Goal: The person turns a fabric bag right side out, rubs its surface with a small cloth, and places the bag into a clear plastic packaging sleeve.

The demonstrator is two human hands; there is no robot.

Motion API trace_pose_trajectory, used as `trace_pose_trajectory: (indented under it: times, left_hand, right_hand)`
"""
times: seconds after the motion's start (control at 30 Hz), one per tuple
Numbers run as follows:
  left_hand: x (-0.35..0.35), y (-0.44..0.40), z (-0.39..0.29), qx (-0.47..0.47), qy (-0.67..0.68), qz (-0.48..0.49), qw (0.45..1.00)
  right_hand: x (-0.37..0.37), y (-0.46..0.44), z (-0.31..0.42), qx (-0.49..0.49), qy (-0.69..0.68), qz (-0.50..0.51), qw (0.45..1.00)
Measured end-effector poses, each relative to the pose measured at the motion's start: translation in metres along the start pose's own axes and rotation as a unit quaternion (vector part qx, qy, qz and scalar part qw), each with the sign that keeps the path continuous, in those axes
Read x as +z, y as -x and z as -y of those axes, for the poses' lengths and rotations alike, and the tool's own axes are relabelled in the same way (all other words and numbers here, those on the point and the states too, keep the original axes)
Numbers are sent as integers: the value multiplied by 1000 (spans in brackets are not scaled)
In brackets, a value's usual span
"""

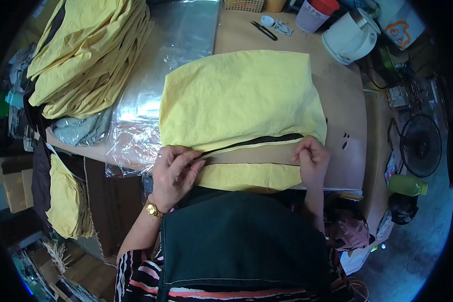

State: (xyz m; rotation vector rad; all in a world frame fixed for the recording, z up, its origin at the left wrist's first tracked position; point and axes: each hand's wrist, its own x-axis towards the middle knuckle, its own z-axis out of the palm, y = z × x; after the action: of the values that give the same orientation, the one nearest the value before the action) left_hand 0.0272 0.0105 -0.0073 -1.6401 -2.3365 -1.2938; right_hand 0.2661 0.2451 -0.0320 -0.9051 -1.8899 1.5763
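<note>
A folded yellow cloth piece (241,100) lies spread on the brown tabletop in front of me. A dark strip (256,143) runs along its near edge. A yellow band of cloth (251,176) hangs at the table's front edge, with bare tabletop between it and the main part. My left hand (175,170), with a gold watch on its wrist, pinches the cloth's left near corner. At the right near corner, my right hand (311,155) is closed with fingers curled on the cloth edge; its fingertips are partly hidden.
Clear plastic sheets (151,100) lie left of the cloth, beside a tall pile of yellow cloth pieces (85,55). Thread snips (264,30), a paper cup (312,17) and a white kettle (351,38) stand at the back. A black fan (421,145) and green bottle (407,185) are at right.
</note>
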Motion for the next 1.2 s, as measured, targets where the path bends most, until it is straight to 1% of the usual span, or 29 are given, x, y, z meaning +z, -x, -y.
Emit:
trace_pose_trajectory:
  times: [0.03,0.07,0.1,0.17,0.2,0.23,0.3,0.33,0.4,0.43,0.47,0.5,0.53,0.57,0.6,0.63,0.67,0.7,0.73,0.77,0.83,0.87,0.9,0.97,1.0,1.03,1.1,1.13,1.2]
  left_hand:
    - [2,5,3,-18,-9,-29,999]
    - [1,11,4,-68,-15,-17,997]
    - [3,9,1,-73,-16,-20,997]
    - [7,-4,-5,-10,-107,-47,993]
    - [11,-4,3,-45,-111,31,992]
    - [11,-5,10,-47,-113,28,992]
    - [6,-5,22,-88,-88,117,985]
    - [3,-6,21,-82,-82,111,987]
    - [4,-3,26,-93,-59,102,989]
    - [4,-4,28,-93,-39,93,990]
    - [3,-4,29,-93,-40,92,991]
    - [1,-2,28,-112,-13,69,991]
    - [0,0,27,-132,14,44,990]
    - [-3,2,27,-134,13,40,990]
    - [-7,6,27,-119,-17,29,992]
    - [-9,9,26,-104,-47,20,993]
    - [-10,9,26,-105,-46,20,993]
    - [-10,9,26,-63,-44,7,997]
    - [-11,9,25,-20,-42,-5,999]
    - [-11,7,23,-21,-44,-6,999]
    - [-10,2,16,-98,5,27,995]
    - [-8,4,20,-122,10,34,992]
    - [-11,4,20,-125,5,31,992]
    - [-17,5,18,-139,-57,85,985]
    - [-19,5,15,-168,-102,95,976]
    - [-21,8,16,-172,-103,94,975]
    - [-24,13,16,-204,-70,156,964]
    - [-24,13,15,-207,-69,156,963]
    - [-21,7,8,-218,77,90,969]
  right_hand:
    - [6,1,7,1,3,6,1000]
    - [22,2,19,-109,138,-27,984]
    - [40,3,32,-218,267,-59,937]
    - [78,-4,73,-263,447,26,855]
    - [76,-10,56,-264,446,30,854]
    - [70,-18,24,-276,525,75,801]
    - [40,-28,15,-154,612,77,772]
    - [13,-38,26,-30,618,35,785]
    - [-44,-49,10,-85,657,-75,746]
    - [-39,-48,24,-88,657,-75,745]
    - [-32,-44,44,-142,565,-114,805]
    - [-22,-36,56,-192,465,-151,851]
    - [-8,-26,57,-192,465,-148,851]
    - [8,-17,57,-166,399,-112,895]
    - [25,-11,55,-135,329,-74,932]
    - [39,-9,53,-123,304,-45,944]
    - [51,-7,50,-112,279,-16,954]
    - [61,-8,48,-109,280,-16,954]
    - [71,-13,46,-161,294,2,942]
    - [80,-18,46,-215,306,21,927]
    - [98,-25,47,-222,288,43,931]
    - [107,-27,48,-228,271,62,933]
    - [116,-24,52,-231,267,67,933]
    - [130,-13,60,-92,171,188,963]
    - [132,-11,60,-103,191,208,954]
    - [133,-9,59,-103,190,212,953]
    - [134,-5,54,-93,207,239,944]
    - [136,-2,52,-92,207,242,943]
    - [141,3,48,-67,140,229,961]
